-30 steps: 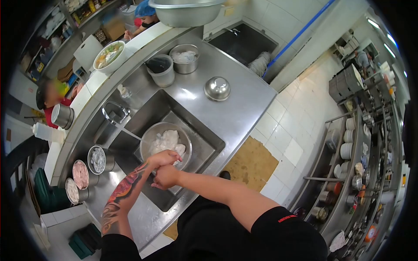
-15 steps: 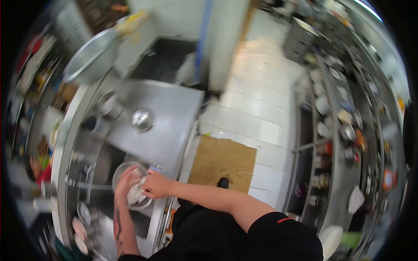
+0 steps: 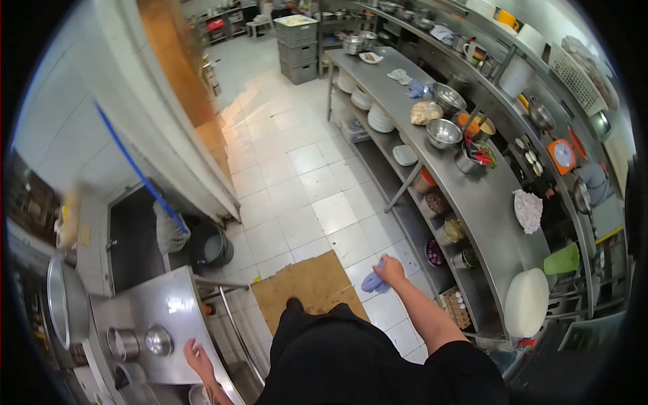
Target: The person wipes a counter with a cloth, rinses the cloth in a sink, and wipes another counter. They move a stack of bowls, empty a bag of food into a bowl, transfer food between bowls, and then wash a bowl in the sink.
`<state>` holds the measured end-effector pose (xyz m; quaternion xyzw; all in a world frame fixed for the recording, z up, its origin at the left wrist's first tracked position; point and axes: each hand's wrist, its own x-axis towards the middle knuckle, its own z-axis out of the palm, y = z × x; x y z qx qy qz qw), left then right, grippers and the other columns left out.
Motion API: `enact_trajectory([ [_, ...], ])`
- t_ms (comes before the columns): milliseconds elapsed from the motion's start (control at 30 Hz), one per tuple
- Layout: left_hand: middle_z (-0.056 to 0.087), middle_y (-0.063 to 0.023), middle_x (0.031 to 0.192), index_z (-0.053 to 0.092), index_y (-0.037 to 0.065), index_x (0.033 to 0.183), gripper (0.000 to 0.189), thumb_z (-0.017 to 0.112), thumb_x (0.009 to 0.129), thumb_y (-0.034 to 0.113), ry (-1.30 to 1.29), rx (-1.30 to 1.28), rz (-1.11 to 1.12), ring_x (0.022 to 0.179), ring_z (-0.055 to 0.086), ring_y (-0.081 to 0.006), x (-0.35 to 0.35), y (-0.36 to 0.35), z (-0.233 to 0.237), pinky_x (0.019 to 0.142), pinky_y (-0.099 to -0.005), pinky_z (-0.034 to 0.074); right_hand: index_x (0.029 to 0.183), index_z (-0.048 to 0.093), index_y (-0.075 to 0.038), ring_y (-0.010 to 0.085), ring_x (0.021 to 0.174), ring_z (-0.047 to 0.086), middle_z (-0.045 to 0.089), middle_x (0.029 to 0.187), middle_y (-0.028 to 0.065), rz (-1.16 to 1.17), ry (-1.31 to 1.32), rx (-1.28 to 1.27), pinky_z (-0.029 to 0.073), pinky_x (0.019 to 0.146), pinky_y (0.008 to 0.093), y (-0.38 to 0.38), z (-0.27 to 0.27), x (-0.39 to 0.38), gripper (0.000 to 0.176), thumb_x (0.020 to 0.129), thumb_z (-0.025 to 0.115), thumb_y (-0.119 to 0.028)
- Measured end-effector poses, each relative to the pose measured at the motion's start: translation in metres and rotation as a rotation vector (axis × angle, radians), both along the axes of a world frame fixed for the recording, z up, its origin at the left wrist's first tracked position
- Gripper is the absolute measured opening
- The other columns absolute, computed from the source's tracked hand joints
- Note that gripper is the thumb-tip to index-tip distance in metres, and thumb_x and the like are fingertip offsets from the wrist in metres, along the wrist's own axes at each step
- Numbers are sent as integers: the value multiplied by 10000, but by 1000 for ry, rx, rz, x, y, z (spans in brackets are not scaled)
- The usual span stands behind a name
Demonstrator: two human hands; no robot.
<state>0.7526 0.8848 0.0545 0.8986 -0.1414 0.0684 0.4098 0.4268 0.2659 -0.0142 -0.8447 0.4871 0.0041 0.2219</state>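
My right hand (image 3: 391, 271) is closed around a bluish-purple cloth (image 3: 375, 283), held out over the floor in front of the right-hand table. The cloth hangs crumpled below my fingers. At lower left, my left hand (image 3: 198, 360) is beside the steel counter (image 3: 177, 291), fingers loosely spread with nothing in them. Near that hand are a shiny metal bowl (image 3: 158, 340) and a steel pot (image 3: 123, 343). Only part of a bowl (image 3: 200, 395) shows at the bottom edge, close to my left wrist.
A long steel table (image 3: 466, 182) runs along the right with metal bowls, a white oval board (image 3: 527, 303) and a bowl of white food (image 3: 528, 210). Cardboard (image 3: 310, 289) lies on the tiles. A dark bucket (image 3: 212, 246) and stacked grey crates (image 3: 297, 50) stand farther off.
My view has swung from the sink toward the right-hand table. My hands have left the bowl and moved apart; the right one now carries the cloth out to the right.
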Motion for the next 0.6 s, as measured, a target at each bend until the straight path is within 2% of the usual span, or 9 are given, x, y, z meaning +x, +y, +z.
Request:
enact_trajectory([
  [100, 622, -114, 1184, 554, 1, 1260, 332, 575, 976, 173, 592, -378, -243, 962, 636, -181, 68, -143, 65, 847, -318, 519, 970, 691, -61, 354, 927, 675, 697, 980, 180, -29, 354, 171, 547, 791, 451, 5, -9, -48, 418, 762, 737, -421],
  [233, 655, -79, 1150, 542, 42, 1286, 391, 543, 1003, 312, 942, -579, -482, 936, 644, -162, 160, -285, 74, 825, -315, 522, 984, 717, -63, 333, 935, 684, 708, 994, 174, -512, 240, 320, 551, 806, 418, 1, -46, -82, 441, 734, 764, -424],
  [300, 678, -53, 1089, 566, 44, 1243, 382, 547, 998, 337, 957, -404, -438, 911, 643, -136, 210, -346, 32, 795, -300, 512, 989, 725, -59, 290, 908, 698, 723, 961, 156, -520, 81, 558, 550, 810, 385, -1, -61, -105, 460, 695, 802, -404],
  [333, 694, -35, 1010, 602, 57, 1183, 336, 585, 976, 322, 893, -166, -370, 890, 642, -108, 232, -376, 5, 762, -290, 501, 975, 732, -64, 227, 858, 695, 731, 902, 113, -610, -16, 614, 542, 807, 349, -4, -37, -104, 412, 676, 831, -330],
  [367, 700, -56, 965, 638, 39, 1137, 308, 620, 948, 281, 810, 70, -429, 853, 651, -132, 266, -403, -42, 748, -297, 504, 970, 734, -66, 201, 846, 685, 728, 888, 91, -604, -160, 612, 540, 800, 335, -15, -26, -112, 361, 697, 819, -286],
  [433, 709, -102, 984, 651, 17, 1140, 301, 632, 929, 232, 371, 326, -826, 868, 667, -187, 289, -466, -80, 774, -311, 519, 1009, 726, -65, 165, 859, 664, 721, 916, 62, -715, -423, 527, 529, 805, 308, -40, 25, -117, 304, 746, 787, -205],
  [467, 709, -102, 984, 651, 17, 1140, 301, 632, 929, 232, 368, 338, -857, 868, 667, -187, 289, -498, -77, 774, -311, 519, 1053, 715, -63, 155, 885, 653, 718, 957, 55, -830, -537, 448, 522, 817, 297, -55, 63, -114, 303, 773, 768, -168],
  [533, 706, -157, 1040, 639, -6, 1172, 347, 626, 929, 242, 478, 436, -1228, 917, 676, -229, 265, -576, -53, 819, -325, 522, 1237, 643, -99, 162, 963, 634, 676, 1127, 65, -1007, -927, 64, 502, 873, 292, -83, 73, -131, 428, 821, 734, -137],
  [600, 703, -168, 1057, 636, 0, 1183, 357, 618, 933, 254, 497, 534, -1319, 939, 676, -228, 234, -646, -22, 828, -331, 522, 1342, 565, -95, 185, 1161, 554, 599, 1286, 104, -1031, -923, -175, 435, 989, 300, -106, 129, -131, 522, 839, 706, -101],
])
